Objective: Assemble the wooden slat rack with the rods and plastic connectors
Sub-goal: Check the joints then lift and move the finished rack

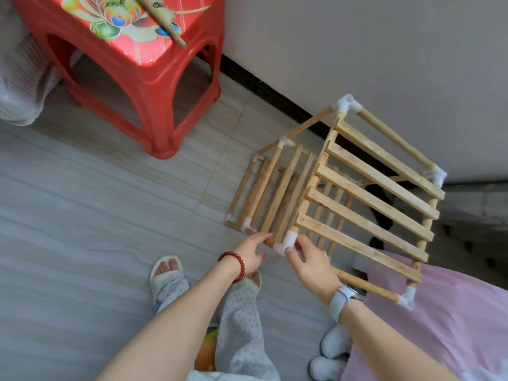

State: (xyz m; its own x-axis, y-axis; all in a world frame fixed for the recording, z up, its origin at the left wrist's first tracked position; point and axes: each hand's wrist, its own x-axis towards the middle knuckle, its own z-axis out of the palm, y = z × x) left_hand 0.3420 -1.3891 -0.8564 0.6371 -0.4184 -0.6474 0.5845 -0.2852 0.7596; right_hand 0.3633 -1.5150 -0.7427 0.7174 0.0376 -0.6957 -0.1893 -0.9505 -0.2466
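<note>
The wooden slat rack (368, 199) stands on the floor against the wall, with slatted shelves, round rods and white plastic connectors at its corners. My right hand (310, 261) pinches the white connector (287, 242) at the rack's near top corner. My left hand (251, 250) reaches to the rod just left of that connector, fingers stretched out and touching it. Another loose rod (162, 22) lies across the red stool.
A red plastic stool (143, 78) stands at the upper left. A pink bedcover (453, 325) fills the lower right, right beside the rack. White slippers (332, 350) lie on the floor near the bed. My feet and legs stand on the grey tile floor (82, 215).
</note>
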